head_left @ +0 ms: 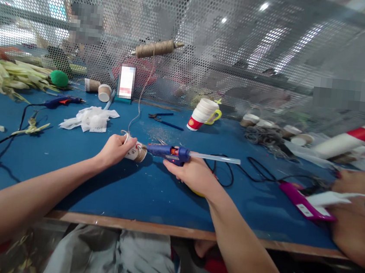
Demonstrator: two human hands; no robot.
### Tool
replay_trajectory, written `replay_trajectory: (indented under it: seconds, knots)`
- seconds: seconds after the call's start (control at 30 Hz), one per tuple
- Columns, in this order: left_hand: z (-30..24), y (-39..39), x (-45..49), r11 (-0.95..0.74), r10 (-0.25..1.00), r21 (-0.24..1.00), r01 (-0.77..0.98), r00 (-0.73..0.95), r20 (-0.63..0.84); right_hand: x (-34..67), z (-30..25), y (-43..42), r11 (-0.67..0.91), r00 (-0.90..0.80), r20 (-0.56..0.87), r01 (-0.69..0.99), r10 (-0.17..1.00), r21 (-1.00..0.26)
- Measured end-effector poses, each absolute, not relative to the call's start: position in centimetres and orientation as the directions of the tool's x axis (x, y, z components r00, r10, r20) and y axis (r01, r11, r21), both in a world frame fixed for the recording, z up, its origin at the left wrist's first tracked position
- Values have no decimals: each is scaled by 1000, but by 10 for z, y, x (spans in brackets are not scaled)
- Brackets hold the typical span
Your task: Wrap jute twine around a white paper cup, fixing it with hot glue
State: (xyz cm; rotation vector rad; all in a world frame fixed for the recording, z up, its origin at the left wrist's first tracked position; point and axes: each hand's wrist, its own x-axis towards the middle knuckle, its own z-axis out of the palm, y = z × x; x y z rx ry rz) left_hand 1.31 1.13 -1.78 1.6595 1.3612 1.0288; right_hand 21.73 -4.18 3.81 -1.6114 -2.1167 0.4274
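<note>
My left hand (116,150) is closed around a small paper cup (135,152) that lies tilted on its side, brown twine wound about its end. From the cup a strand of twine (143,91) runs up to a twine spool (155,49) on a stick at the mesh. My right hand (193,172) grips a blue hot glue gun (170,152), with a clear glue stick (219,158) jutting from its back. The gun's nozzle points left, close to the cup's twine-wrapped end; whether it touches I cannot tell.
Stacked paper cups (201,114), pliers (166,120), a white crumpled bag (89,118) and a phone (126,81) stand or lie behind my hands. Another glue gun (64,101) lies left. A purple power strip (306,203) and another person's arm (354,219) are at the right.
</note>
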Motion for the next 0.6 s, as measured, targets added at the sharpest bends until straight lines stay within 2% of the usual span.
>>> replay_trajectory:
  seconds: [0.33,0.6]
  knots:
    - [-17,11,14,-151,987,924,352,102,122,217,42,-44,252,-239,93,811,966,-529]
    - [-16,11,14,-176,983,903,393,126,136,218,41,-42,259,-235,113,821,965,-508]
